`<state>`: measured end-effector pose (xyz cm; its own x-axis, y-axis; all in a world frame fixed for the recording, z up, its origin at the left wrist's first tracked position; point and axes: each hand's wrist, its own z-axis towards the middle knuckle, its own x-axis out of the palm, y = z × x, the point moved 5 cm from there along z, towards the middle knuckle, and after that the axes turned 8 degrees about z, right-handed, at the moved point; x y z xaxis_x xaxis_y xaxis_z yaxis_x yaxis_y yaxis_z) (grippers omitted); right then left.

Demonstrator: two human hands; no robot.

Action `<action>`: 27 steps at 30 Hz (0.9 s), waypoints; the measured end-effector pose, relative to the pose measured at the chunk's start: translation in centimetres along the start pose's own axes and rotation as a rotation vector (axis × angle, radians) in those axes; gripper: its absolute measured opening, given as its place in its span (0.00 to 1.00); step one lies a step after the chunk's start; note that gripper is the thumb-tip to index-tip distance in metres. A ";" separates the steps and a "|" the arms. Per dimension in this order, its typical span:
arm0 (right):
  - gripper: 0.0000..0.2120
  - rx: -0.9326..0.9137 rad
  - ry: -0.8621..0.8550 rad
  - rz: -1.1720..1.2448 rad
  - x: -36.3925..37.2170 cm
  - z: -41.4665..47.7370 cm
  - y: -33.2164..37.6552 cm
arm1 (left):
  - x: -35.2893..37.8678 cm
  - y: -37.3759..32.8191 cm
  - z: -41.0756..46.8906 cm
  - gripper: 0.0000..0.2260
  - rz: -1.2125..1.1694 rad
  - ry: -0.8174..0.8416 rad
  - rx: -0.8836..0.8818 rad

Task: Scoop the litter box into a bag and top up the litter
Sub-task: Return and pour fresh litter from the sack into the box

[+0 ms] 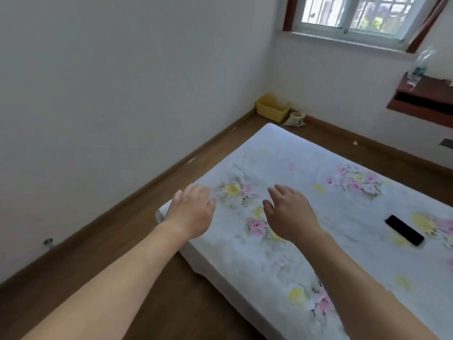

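While both arms reach forward over the bed corner, nothing is held.
Left hand: left hand (193, 212) hangs palm down above the near corner of the floral white bed sheet (282, 256), fingers (196, 188) loosely spread and empty.
Right hand: right hand (290, 212) hovers just beside it over the sheet, fingers likewise open, empty.
Litter box: yellow rectangular plastic tub (272, 107) sits on the brown wooden floor (152, 285) in the far corner, well apart from both hands, ahead and slightly right.
Long axis: seems to run along the left wall.
Bag: small pale sack (295, 119) just beside the tub; contents unclear.
Nearer hand: neither clearly; walking over likely comes first.
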<state>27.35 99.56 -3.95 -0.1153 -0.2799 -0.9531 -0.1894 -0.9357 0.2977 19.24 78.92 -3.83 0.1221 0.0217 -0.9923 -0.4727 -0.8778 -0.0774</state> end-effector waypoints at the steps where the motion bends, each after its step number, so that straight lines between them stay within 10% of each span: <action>1: 0.12 -0.048 0.006 0.016 0.3 1.3 1.1 | -0.4 1.2 -0.1 0.19 -0.003 -0.002 -0.054; 16: 0.18 -0.484 0.224 0.031 8.1 13.9 21.8 | -0.7 20.9 -3.6 0.22 -0.071 -0.070 -0.519; 27: 0.16 -0.434 0.226 0.133 13.6 23.2 36.0 | -1.6 38.3 0.0 0.22 -0.083 -0.092 -0.556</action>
<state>-3.68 67.03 -4.93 0.1125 -0.3974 -0.9107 0.2405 -0.8784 0.4130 0.91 45.31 -5.18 0.0507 0.1212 -0.9913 0.0688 -0.9907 -0.1176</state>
